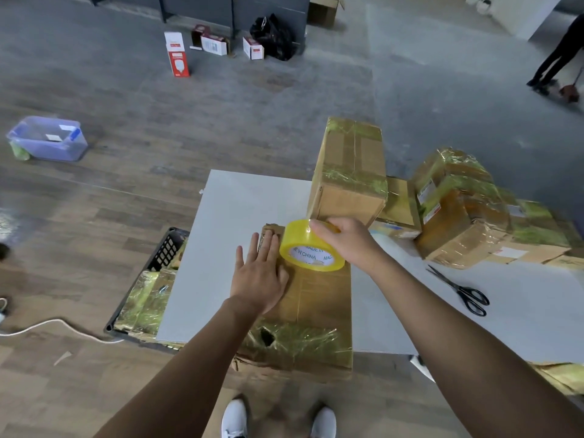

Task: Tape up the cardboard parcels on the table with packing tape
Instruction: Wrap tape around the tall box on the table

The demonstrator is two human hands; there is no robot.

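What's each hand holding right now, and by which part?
Right hand grips the tape roll by its outer rim. Left hand holds nothing; it presses flat on the parcel.

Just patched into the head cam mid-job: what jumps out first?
The right hand grips a yellow roll of packing tape over the flat cardboard parcel at the near edge of the white table. The left hand presses flat on that parcel; black scissors lie to the right.

Black scissors (459,290) lying flat at right; clear blue tub (47,139) on wood floor (132,128) far left; red-white boxes (178,63), black bag (273,37) further back; white cable (63,324) near left.
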